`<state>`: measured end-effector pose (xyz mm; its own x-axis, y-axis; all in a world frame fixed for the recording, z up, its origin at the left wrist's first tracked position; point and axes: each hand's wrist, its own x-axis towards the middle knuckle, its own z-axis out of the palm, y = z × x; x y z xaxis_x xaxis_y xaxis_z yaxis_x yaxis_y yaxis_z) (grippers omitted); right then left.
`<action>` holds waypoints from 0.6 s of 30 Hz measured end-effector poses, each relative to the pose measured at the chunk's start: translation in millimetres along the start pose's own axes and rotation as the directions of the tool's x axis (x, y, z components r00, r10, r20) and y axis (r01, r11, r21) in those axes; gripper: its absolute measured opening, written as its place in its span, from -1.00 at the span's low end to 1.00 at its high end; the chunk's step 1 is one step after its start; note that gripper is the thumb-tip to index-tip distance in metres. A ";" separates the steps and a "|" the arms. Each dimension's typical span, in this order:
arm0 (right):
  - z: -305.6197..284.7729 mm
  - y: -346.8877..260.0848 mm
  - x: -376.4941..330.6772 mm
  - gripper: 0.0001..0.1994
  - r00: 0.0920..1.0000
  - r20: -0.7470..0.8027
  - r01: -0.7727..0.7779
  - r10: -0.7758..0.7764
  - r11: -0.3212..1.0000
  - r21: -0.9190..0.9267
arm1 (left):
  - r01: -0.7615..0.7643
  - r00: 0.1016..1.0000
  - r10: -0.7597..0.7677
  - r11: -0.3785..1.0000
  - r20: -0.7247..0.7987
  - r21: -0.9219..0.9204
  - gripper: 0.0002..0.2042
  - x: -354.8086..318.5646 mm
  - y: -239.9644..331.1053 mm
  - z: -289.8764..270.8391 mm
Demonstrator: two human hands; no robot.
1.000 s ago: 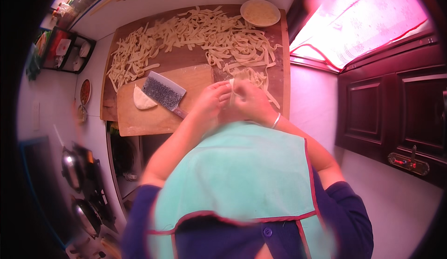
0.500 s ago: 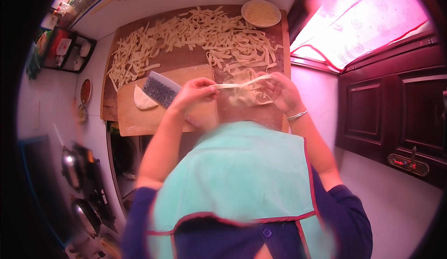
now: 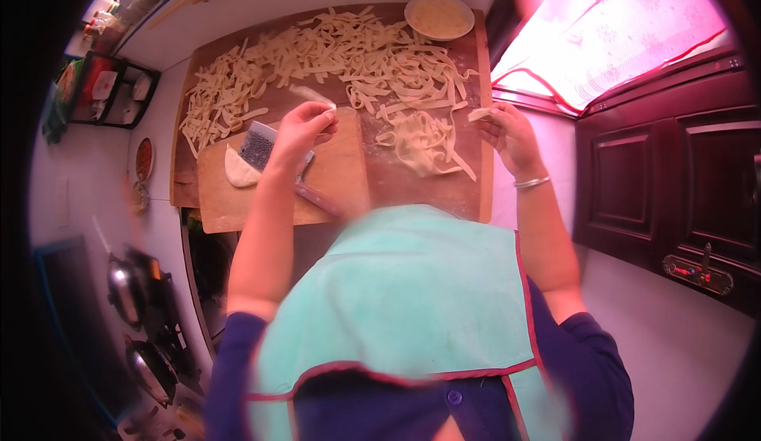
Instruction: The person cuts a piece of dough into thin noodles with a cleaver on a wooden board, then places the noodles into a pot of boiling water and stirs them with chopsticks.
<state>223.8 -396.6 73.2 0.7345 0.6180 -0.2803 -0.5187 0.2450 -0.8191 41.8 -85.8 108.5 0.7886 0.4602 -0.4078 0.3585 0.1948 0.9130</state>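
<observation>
My left hand [image 3: 303, 133] is raised over the cutting board [image 3: 342, 163], its fingertips pinching a blurred dough strip [image 3: 311, 94]. Off the table's right edge, my right hand [image 3: 511, 133] pinches a short end of dough strip [image 3: 479, 114]. Between the two hands a loose tangle of noodles [image 3: 416, 139] lies on the wooden table. Many more flat noodles [image 3: 341, 48] spread across the table's far side. A broad kitchen knife [image 3: 258, 149] rests on the board beneath my left wrist, partly hidden by it. Beside its blade sits a rounded wedge of dough [image 3: 240, 168].
A white bowl [image 3: 408, 14] of pale, floury stuff stands at the table's far right corner. Dark wooden cabinet doors [image 3: 626, 179] are on the right, below a pink-lit curtained window [image 3: 610, 36]. Pans [image 3: 125, 290] hang at the left; a black rack [image 3: 131, 96] is on the wall.
My hands have moved apart, left hand leftward and right hand rightward and up. The strip stretched between them has parted, a piece now in each hand. More of the noodle tangle shows.
</observation>
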 end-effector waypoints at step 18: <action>-46.5 104.2 35.1 -0.56 0.936 -0.311 -0.193 -0.163 0.500 -0.844 | 0.479 0.869 -0.481 0.877 -0.115 -0.045 -0.37 11.3 -110.7 95.6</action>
<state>215.9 -384.1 -45.2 0.9082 0.3069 -0.2845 -0.0316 -0.6276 -0.7779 58.7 -184.9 1.7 0.4561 0.4058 -0.7920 0.6695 0.4298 0.6058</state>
